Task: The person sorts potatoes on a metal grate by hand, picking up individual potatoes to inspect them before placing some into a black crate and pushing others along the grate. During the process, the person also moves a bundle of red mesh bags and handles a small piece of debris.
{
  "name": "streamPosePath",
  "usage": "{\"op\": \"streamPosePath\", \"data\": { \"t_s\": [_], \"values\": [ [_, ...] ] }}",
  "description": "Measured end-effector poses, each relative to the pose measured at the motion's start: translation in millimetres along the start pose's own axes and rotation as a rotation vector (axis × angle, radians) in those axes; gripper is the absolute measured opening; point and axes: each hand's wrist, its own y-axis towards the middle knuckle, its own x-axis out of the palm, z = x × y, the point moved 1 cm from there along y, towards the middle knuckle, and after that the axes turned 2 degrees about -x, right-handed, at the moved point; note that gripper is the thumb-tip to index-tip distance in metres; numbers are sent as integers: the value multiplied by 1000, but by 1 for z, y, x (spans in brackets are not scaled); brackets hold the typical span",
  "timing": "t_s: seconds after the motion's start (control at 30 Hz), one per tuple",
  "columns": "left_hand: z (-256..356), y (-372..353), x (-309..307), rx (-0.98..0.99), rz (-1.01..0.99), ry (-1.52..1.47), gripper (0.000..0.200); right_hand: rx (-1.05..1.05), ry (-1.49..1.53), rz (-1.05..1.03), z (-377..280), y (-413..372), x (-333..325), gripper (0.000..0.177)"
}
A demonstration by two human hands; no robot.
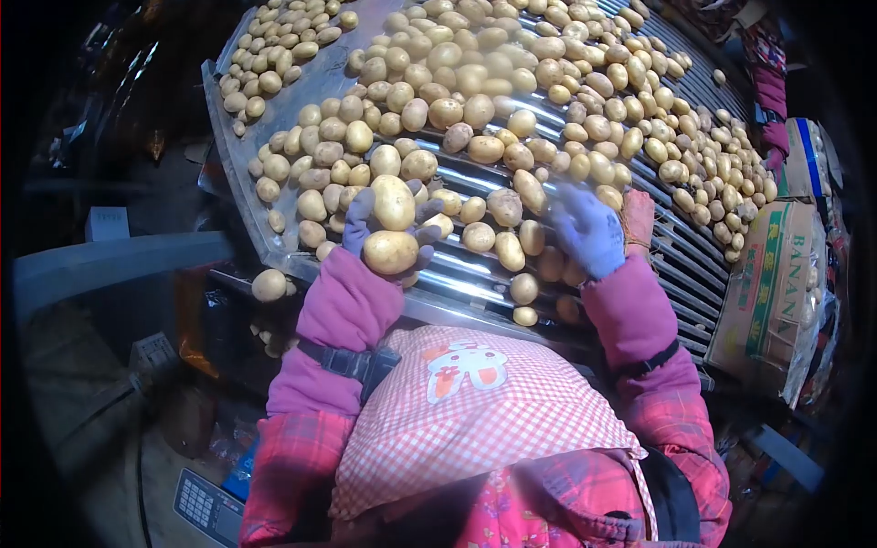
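My left hand point(357, 222), in a grey-purple glove, is closed around two large potatoes at the left of the rollers. One potato point(393, 203) lies toward the fingertips, and the other potato point(391, 253) sits nearer the wrist. Over the roller table point(466, 281), my right hand point(589, 230) wears the same kind of glove and is smeared by motion. Its fingers are close to several potatoes; whether it grips one cannot be made out. Loose potatoes point(505, 207) lie on the metal rollers between both hands.
A cardboard box point(772, 292) marked BANANA stands at the right edge. Beyond it shows another person's sleeve point(772, 96). More potatoes point(448, 55) are heaped at the far side. A metal side wall point(239, 183) borders the left. A keypad device point(203, 507) is at lower left.
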Motion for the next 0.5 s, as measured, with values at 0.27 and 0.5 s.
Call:
{"op": "streamPosePath", "data": {
  "t_s": [0.27,0.5],
  "values": [
    [-3,7,-3,139,25,39,68,235,216,-220,3,42,33,51],
    [-5,7,-1,230,-46,115,68,334,993,-323,-50,53,18,30]
  ]
}}
